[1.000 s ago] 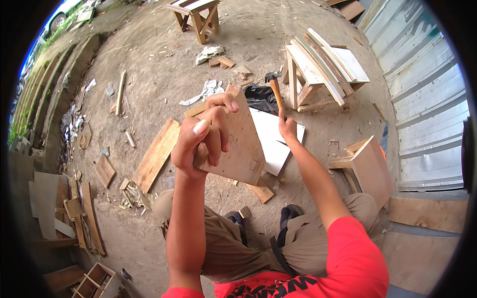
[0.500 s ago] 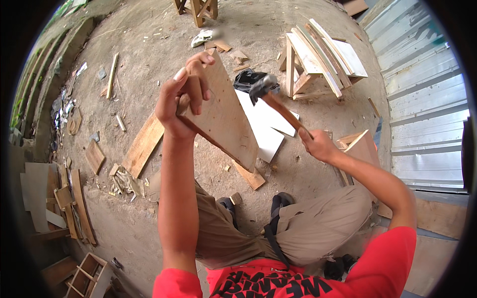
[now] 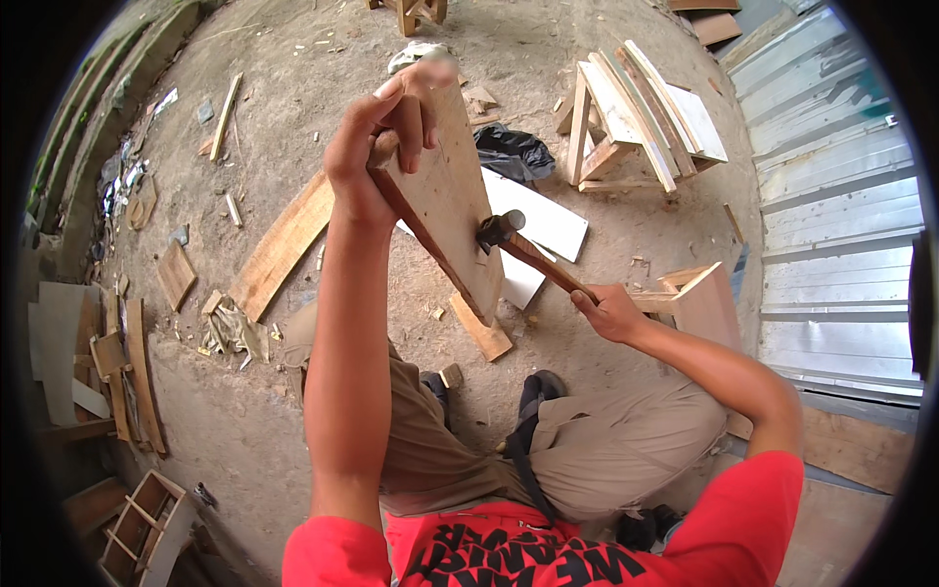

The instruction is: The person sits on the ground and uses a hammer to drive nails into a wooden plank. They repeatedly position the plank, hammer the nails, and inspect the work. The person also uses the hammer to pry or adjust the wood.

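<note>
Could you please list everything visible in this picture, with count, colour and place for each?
Plywood board: one, light brown, held up on edge at centre, its lower end at the ground.
Hammer: one, dark head, reddish-brown handle, head against the board's face.
White panels: at least two, on the ground behind the board.
Long plank: one, tan, flat on the dirt, left of centre.
Black bag: one, crumpled, upper centre.
Wooden frame: one, pale, slats leaning on it, upper right.
Small wood block: one, tan, below the board.
Corrugated wall: one, grey, right edge.
Left hand: grips the board's upper edge.
Right hand: grips the hammer handle.
</note>
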Demonstrator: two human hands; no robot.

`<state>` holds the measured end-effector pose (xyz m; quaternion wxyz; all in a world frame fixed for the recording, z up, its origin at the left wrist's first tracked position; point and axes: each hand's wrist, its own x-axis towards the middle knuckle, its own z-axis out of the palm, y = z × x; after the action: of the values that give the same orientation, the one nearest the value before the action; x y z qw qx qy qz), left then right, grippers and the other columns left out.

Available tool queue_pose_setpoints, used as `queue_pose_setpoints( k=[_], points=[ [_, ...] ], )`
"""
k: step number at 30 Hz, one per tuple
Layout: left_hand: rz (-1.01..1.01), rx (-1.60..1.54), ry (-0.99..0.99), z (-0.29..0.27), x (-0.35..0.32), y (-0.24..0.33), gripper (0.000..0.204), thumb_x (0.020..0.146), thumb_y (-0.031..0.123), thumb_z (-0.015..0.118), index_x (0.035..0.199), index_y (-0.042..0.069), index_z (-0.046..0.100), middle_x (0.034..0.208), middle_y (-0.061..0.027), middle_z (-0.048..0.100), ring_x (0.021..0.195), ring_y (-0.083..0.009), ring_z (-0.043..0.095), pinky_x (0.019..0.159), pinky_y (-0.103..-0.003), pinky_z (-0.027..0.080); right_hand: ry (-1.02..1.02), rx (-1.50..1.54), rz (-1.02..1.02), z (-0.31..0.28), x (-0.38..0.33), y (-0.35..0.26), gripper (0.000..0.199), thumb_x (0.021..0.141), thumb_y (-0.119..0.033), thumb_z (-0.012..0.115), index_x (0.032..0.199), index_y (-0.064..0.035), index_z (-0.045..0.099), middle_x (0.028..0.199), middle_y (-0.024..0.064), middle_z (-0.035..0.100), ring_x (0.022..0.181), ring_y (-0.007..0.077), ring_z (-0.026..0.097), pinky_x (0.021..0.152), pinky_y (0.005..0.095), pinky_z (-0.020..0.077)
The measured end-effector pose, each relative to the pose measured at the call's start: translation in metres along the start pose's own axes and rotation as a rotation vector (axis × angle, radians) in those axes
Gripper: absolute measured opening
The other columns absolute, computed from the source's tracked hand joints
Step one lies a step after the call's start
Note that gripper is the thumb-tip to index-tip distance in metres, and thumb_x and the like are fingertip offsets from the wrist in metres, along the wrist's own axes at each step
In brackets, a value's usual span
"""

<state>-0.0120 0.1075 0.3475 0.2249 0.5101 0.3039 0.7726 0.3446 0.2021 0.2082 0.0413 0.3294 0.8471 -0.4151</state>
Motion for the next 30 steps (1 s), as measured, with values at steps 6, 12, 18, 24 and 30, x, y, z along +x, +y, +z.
queue_pose_setpoints(
  k=[6,12,18,24,30],
  points=[
    [-0.002,-0.023,0.046,-0.007,0.0,-0.004,0.042,0.094,0.025,0.036,0.054,0.017,0.045,0.05,-0.0003,0.038,0.068,-0.0155,0.045,0.105,-0.041,0.036,-0.022,0.102,-0.034,0.028,0.018,0.037,0.073,0.098,-0.07,0.043,0.079,-0.0004,0.058,0.06,0.0042,0.046,0.06,0.013,0.044,0.052,0.0342,0.0364],
    [0.0,-0.046,0.057,-0.009,-0.003,-0.006,0.042,0.095,0.023,0.036,0.054,0.017,0.046,0.05,-0.0002,0.038,0.067,-0.0159,0.045,0.105,-0.041,0.037,-0.146,0.305,-0.001,0.045,0.024,0.049,0.065,0.096,-0.069,0.049,0.077,-0.0067,0.052,0.064,-0.0012,0.05,0.06,0.0098,0.048,0.052,0.0297,0.0395],
    [0.025,-0.034,0.052,-0.012,-0.003,-0.007,0.042,0.095,0.022,0.035,0.055,0.016,0.046,0.05,-0.0002,0.037,0.066,-0.0161,0.045,0.105,-0.042,0.037,-0.048,0.211,-0.059,0.041,0.025,0.043,0.064,0.097,-0.067,0.049,0.076,-0.0067,0.053,0.064,-0.0004,0.052,0.06,0.0095,0.05,0.052,0.0287,0.0406],
    [0.062,-0.059,0.016,-0.012,-0.002,-0.007,0.042,0.094,0.024,0.037,0.054,0.016,0.043,0.051,0.0,0.036,0.067,-0.016,0.045,0.106,-0.042,0.037,-0.051,0.128,-0.042,0.04,0.028,0.044,0.072,0.097,-0.071,0.044,0.086,-0.0022,0.061,0.062,0.004,0.051,0.061,0.0136,0.05,0.054,0.0332,0.041],
    [-0.05,-0.042,0.018,-0.002,-0.009,0.003,0.042,0.092,0.03,0.041,0.052,0.017,0.043,0.051,0.0001,0.036,0.071,-0.017,0.048,0.107,-0.04,0.035,-0.089,0.001,-0.043,0.024,0.027,0.041,0.068,0.098,-0.066,0.047,0.092,-0.0005,0.063,0.065,0.0114,0.055,0.062,0.0183,0.052,0.059,0.0363,0.0438]
  ],
)
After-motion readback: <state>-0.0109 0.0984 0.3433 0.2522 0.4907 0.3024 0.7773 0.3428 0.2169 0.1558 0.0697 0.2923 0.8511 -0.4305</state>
